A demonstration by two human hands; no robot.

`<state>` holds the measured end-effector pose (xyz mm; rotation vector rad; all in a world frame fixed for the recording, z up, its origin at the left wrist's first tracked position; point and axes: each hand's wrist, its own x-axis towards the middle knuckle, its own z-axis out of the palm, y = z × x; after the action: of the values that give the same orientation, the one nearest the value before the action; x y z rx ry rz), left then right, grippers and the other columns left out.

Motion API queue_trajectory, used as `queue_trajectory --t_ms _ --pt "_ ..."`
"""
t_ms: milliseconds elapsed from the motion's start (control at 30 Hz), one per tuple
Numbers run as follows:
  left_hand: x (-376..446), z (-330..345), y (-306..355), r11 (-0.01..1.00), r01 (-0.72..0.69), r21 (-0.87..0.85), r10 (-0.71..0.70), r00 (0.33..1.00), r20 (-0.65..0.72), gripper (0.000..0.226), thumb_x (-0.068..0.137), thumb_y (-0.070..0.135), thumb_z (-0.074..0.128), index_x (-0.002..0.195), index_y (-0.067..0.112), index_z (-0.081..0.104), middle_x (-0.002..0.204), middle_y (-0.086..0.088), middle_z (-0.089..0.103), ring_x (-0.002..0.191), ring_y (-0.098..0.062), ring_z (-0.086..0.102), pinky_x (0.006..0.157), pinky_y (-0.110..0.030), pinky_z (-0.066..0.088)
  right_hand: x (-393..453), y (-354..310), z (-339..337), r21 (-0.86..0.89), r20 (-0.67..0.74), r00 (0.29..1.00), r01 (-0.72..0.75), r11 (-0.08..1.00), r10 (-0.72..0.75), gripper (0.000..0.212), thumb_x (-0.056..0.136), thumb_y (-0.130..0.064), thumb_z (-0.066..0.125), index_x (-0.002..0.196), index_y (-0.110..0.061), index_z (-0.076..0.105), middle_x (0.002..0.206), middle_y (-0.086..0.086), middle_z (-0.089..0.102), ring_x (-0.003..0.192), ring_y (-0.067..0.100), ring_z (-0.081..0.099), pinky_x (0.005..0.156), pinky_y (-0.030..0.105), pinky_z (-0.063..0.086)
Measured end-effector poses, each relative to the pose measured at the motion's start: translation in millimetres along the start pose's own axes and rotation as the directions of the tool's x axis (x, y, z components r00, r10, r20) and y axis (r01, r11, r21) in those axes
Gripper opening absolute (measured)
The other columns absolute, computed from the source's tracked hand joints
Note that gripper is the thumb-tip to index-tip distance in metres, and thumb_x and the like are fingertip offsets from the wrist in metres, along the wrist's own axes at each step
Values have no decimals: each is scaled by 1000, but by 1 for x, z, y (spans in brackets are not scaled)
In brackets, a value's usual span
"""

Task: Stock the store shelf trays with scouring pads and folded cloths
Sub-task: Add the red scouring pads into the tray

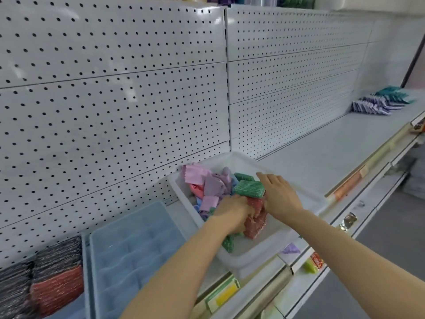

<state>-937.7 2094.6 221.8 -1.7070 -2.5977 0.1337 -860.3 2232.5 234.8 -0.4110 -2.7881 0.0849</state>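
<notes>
Head view: shelf-edge labels [222, 293] blurred, unreadable.

White pegboard wall [115, 88] behind white shelf [333, 143]; grey floor [391, 261] at right.

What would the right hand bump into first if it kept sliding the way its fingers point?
Probably the green scouring pad: the right hand lies flat with its fingertips already at the pad's edge. Depth is unclear.
</notes>
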Motion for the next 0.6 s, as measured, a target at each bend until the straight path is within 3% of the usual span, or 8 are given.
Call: queue_trajectory --t_ms 67,167,233,333,400,467,533,600 --pt "-4 -8 -20 970 132 -206 -139 990 -20 28 80 20 70 107 24 64 110 -2 56 98 -26 58 82 -36 49 6 2 3 83 26 999 43 996 -45 55 83 -11 55 136 -20 43 128 1 51 117 24 48 91 33 42" --pt "-9 -24 -47 833 312 -458 -362 932 -25 15 83 19 68 94 28 65 96 7 59 84 -15 60 76 -36 53 18 4 13 182 172 967 155 971 -187 30 83 -28 62 113 -23 60 111 -3 61 105 21 57 82 30 47" --pt "-14 -32 -58 792 352 -500 -421 907 -29 15 85 14 65 93 26 63 90 12 55 79 -11 55 65 -27 45 26 3 24 144 269 921 252 957 -283 36 81 -35 67 115 -24 61 113 -3 60 108 21 54 89 35 47" --pt "-20 -33 -67 725 375 -578 -446 895 22 23 86 11 66 92 32 59 90 9 58 78 -15 59 67 -29 48 40 -4 43 -89 410 865 353 931 -289 70 81 -44 66 143 -31 36 149 2 33 132 29 33 110 44 31" --pt "-22 -27 -69 698 396 -597 -464 885 45 23 86 10 67 92 31 60 90 5 63 80 -17 63 76 -35 55 47 -7 53 -175 456 847 387 905 -274 78 86 -32 63 150 -33 19 158 2 16 142 29 18 115 46 21" --pt "-22 -22 -69 678 399 -617 -469 882 55 21 86 10 68 94 28 62 92 1 65 84 -19 65 80 -39 57 54 -5 59 -179 469 838 399 899 -278 81 87 -27 61 151 -34 13 160 2 12 146 27 13 117 48 17" --pt "-22 -20 -69 679 385 -625 -473 881 28 20 86 12 68 99 26 63 96 -1 67 84 -19 66 80 -39 58 59 -3 59 -122 454 844 376 919 -285 71 90 -19 56 149 -35 21 156 0 25 142 26 26 115 46 24" --pt "-23 -23 -73 676 371 -636 -488 873 -9 23 89 15 67 109 26 63 104 2 66 84 -15 64 76 -29 58 66 -4 54 -43 334 893 333 942 -301 57 91 -11 51 141 -36 38 142 -4 48 128 24 48 106 42 39"
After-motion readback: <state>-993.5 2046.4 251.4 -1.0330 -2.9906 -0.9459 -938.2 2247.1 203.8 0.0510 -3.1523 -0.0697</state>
